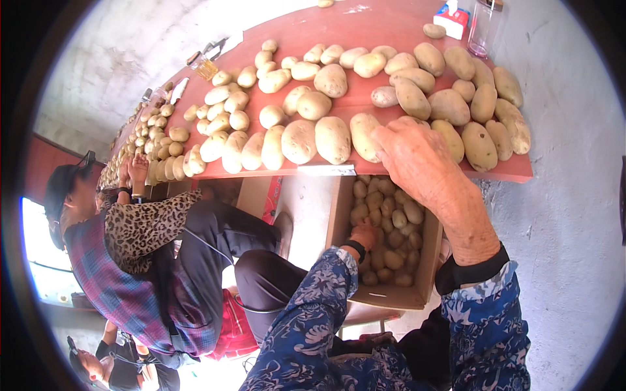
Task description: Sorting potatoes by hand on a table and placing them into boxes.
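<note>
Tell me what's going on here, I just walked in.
The person's left hand is down among the potatoes in an open cardboard box, while the right hand is at a pale potato near the edge of the red table; whether either hand grips one is unclear. Many potatoes lie on the table in rough rows. To the left, a co-worker in plaid has both hands by more potatoes.

A red table [391, 26] is stretching leftward beside a grey wall [567, 208]; at left, a bright opening [45, 241] is glowing.

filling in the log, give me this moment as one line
left hand: in cardboard box | right hand: at potato on red table
</note>
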Action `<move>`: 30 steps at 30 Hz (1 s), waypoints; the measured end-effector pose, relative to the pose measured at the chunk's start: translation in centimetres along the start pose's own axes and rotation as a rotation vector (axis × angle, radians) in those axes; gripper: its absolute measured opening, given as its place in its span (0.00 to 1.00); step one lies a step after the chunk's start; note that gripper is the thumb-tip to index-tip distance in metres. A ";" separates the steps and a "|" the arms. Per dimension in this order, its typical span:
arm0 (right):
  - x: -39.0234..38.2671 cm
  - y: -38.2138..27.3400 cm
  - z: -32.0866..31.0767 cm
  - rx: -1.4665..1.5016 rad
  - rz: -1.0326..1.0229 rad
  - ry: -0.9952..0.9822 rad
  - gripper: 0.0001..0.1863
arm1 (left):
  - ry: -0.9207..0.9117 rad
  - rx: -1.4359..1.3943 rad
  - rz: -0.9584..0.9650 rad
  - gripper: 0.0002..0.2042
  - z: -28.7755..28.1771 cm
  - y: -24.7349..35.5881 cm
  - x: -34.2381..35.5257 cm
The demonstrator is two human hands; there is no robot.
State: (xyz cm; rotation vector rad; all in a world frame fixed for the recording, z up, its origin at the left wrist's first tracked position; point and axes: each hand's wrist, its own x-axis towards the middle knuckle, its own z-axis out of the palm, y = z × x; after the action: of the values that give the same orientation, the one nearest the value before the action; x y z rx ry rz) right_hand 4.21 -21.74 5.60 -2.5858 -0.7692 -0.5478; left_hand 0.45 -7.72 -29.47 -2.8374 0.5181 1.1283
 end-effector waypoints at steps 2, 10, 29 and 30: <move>-0.1 -0.1 -0.1 -0.024 0.000 0.010 0.04 | 0.001 -0.030 -0.018 0.21 -0.2 0.0 -0.4; 0.2 -0.4 0.4 -0.011 0.033 -0.027 0.04 | -0.029 -0.203 -0.067 0.19 1.3 0.4 1.7; 0.7 -0.5 0.5 0.018 0.000 0.015 0.04 | -0.001 -0.270 0.401 0.23 -14.5 1.3 -13.2; 0.7 -0.4 0.5 0.003 0.027 -0.001 0.04 | 0.155 -0.323 0.474 0.23 -15.9 1.0 -14.9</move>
State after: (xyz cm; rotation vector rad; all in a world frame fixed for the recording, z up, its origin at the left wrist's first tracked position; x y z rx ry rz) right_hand 4.63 -20.87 5.59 -2.5900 -0.7336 -0.5367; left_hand 0.53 -6.93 -7.66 -3.1964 1.1697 1.1412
